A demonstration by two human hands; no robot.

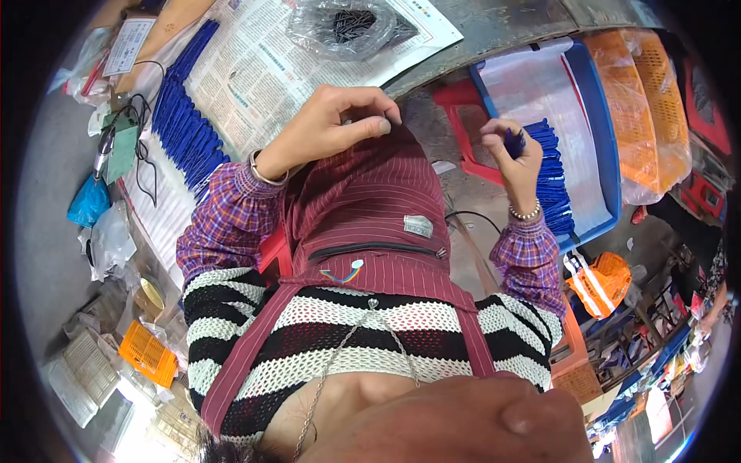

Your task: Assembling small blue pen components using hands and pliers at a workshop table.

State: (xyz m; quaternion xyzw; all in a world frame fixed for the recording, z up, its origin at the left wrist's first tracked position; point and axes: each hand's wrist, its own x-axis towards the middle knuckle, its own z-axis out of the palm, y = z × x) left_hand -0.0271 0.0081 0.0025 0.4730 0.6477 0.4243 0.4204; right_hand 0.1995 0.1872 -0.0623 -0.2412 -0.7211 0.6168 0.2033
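Note:
My left hand [333, 127] hovers above my maroon apron [378, 201], near the table edge. Its fingers curl loosely, with a gap between thumb and forefinger and nothing visible in them. At the right, my right hand [519, 160] is closed on a short dark blue piece [514, 143], like a pen part, over the near side of a blue tray [614, 154]. Inside that tray lies a pile of slim blue pieces [554, 181]. More slim blue pieces [185, 131] form a long row on the table at left.
Newspaper [255, 85] covers part of the table, with a clear bag of small black rods [353, 25] on it. Beside the tray are a red stool [463, 131] and orange crates in plastic [641, 108]. Black cables [141, 147] lie at the left edge.

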